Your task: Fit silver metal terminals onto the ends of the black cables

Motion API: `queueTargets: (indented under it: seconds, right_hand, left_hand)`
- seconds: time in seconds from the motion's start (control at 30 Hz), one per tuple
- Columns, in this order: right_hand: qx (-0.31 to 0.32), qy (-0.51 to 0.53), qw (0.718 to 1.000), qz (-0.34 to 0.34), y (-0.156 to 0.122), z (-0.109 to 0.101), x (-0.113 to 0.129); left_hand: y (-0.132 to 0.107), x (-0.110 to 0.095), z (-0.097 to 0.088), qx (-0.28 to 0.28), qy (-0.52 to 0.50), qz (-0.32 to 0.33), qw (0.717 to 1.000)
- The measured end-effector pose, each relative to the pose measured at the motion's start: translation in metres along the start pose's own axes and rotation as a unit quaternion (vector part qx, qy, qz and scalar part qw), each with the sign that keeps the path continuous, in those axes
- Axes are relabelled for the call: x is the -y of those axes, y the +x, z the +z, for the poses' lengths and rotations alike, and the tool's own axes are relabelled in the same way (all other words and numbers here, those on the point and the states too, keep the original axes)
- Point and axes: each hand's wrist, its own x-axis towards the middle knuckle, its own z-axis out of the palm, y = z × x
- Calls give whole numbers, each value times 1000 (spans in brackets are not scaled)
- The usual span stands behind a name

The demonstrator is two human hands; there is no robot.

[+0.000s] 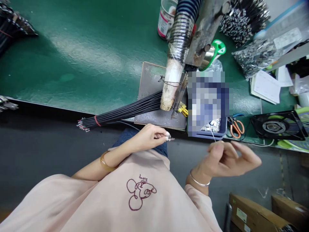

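My left hand (154, 137) is closed in a pinch in front of the table edge. Between thumb and forefinger sits a small silvery metal piece (171, 139), perhaps a connector; the fingers partly cover it. My right hand (229, 158) is further right, pinching a thin pale rod or strand (212, 132) that slants up towards a blue tray (223, 127). Small silvery metal parts (213, 125) lie in the tray, whose upper part is blurred out. Left of it, a bundle of black cables (120, 111) tied with a red band overhangs the table edge.
A duct hose (182, 38) with a pale nozzle (170, 87) hangs over a grey board (151, 79). Orange-handled pliers (237, 129), a black fan (278, 125), a green-rimmed spool (213, 54) and a jar (165, 21) stand around. Cardboard boxes (256, 212) are on the floor.
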Motion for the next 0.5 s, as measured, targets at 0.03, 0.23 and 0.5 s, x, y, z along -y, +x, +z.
queueTargets:
  seconds: [0.03, 0.23, 0.5]
  right_hand:
    - [37, -33, 998, 42, 5, -2, -4]
    - [253, -210, 942, 72, 35, 22, -56]
    - [364, -228, 902, 33, 56, 45, -78]
  left_hand:
    - [-2, 3, 0, -26, -21, 1, 999]
    - [9, 3, -16, -291, 181, 164, 925]
    - [35, 5, -24, -261, 506, 124, 812]
